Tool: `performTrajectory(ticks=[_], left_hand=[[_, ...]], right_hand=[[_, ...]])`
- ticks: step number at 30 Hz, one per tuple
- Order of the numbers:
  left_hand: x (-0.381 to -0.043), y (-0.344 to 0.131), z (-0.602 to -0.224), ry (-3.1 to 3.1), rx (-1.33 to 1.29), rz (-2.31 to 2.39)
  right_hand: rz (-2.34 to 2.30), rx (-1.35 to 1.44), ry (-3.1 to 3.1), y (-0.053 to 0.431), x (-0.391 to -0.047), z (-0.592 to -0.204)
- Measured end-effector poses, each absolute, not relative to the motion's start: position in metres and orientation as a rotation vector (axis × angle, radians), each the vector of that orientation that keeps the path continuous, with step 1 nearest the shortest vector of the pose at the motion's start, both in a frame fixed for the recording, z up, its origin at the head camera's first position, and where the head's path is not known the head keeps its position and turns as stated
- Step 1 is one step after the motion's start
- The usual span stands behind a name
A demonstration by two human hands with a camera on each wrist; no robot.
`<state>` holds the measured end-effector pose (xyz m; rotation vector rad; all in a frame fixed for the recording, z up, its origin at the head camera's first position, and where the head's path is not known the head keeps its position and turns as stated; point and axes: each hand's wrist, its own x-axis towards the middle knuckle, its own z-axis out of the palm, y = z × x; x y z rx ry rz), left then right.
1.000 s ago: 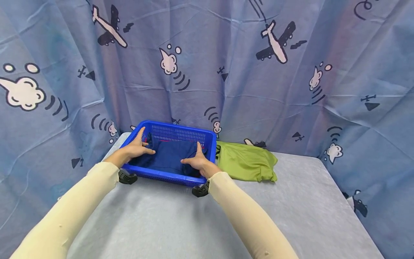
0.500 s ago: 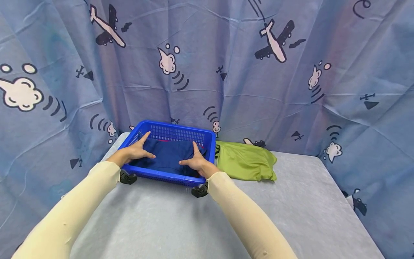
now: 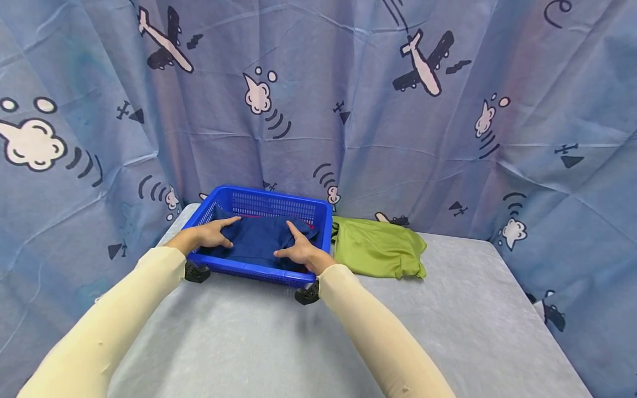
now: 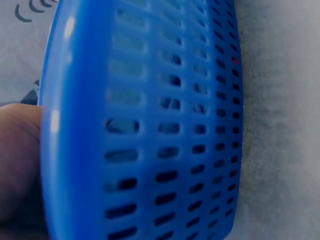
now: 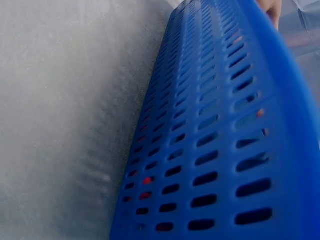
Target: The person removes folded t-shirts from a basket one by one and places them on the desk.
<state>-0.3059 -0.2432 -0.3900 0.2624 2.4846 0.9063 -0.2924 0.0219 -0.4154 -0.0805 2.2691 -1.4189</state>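
Note:
A folded navy garment (image 3: 261, 237) lies inside a blue plastic basket (image 3: 256, 269). My left hand (image 3: 211, 235) reaches over the basket's left front part and rests on the cloth, index finger and thumb extended. On the other side, my right hand (image 3: 301, 250) touches the garment's right part with thumb and index finger spread. Both wrists cross the basket's front rim. Slotted basket wall (image 4: 150, 130) fills most of the left wrist view, where only a bit of the hand (image 4: 17, 155) shows. The right wrist view is mostly the same slotted wall (image 5: 200, 145).
A folded green garment (image 3: 378, 249) lies right beside the basket on the grey-covered table (image 3: 463, 309). Behind and at both sides hangs a blue curtain (image 3: 318, 110) with airplane prints. Something red shows under the navy cloth and through the basket's slots.
The left fingers have swung inward to the right and lowered onto the cloth. The right index finger has tilted further left. Basket and green garment stay put.

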Motion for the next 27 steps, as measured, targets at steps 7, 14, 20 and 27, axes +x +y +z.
performTrajectory(ticks=[7, 14, 20, 27], left_hand=[[-0.305, -0.25, -0.395, 2.556, 0.277, 0.895], [-0.303, -0.256, -0.396, 2.575, 0.266, 0.976], [-0.303, -0.261, -0.39, 2.564, 0.28, 1.068], [-0.303, -0.264, -0.381, 2.534, 0.294, 1.176]], right_hand=[[-1.344, -0.108, 2.326, 0.021, -0.293, -0.418], [-1.383, -0.108, 2.4, 0.019, -0.292, -0.418], [-1.451, -0.12, 2.39, 0.022, -0.293, -0.413], [-1.521, -0.103, 2.302, 0.027, -0.293, -0.402]])
